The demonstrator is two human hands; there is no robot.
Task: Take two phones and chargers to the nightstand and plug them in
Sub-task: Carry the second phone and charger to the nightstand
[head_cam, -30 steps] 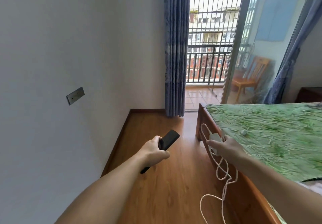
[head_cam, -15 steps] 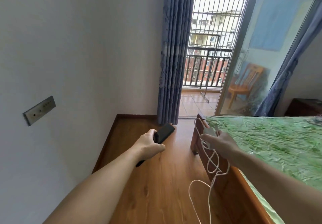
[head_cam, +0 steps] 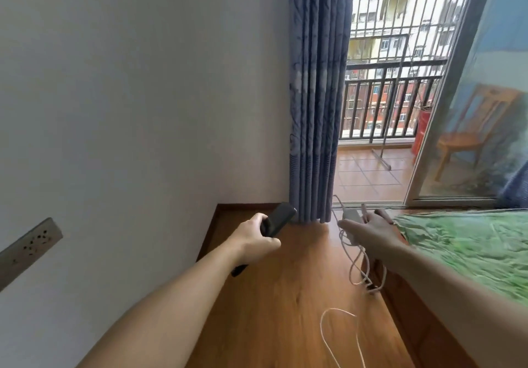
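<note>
My left hand point(head_cam: 258, 239) is closed around dark phones point(head_cam: 278, 219), whose top end sticks out toward the curtain; how many it holds I cannot tell. My right hand point(head_cam: 368, 230) grips white chargers point(head_cam: 351, 215), seen from the back of the hand. Their white cables point(head_cam: 358, 270) hang in loops below the hand and trail down to the wooden floor. Both arms reach forward side by side, the hands apart. No nightstand is in view.
A white wall with a metal socket plate point(head_cam: 30, 246) runs along the left. A bed with a green cover point(head_cam: 468, 244) and wooden frame fills the right. Ahead hang a blue curtain point(head_cam: 314, 96) and an open balcony door point(head_cam: 380, 110); wooden floor point(head_cam: 285, 296) lies between wall and bed.
The view has moved forward along the gap between wall and bed, toward the curtain. The socket plate slid to the lower left. Both hands keep their hold and reach further ahead.
</note>
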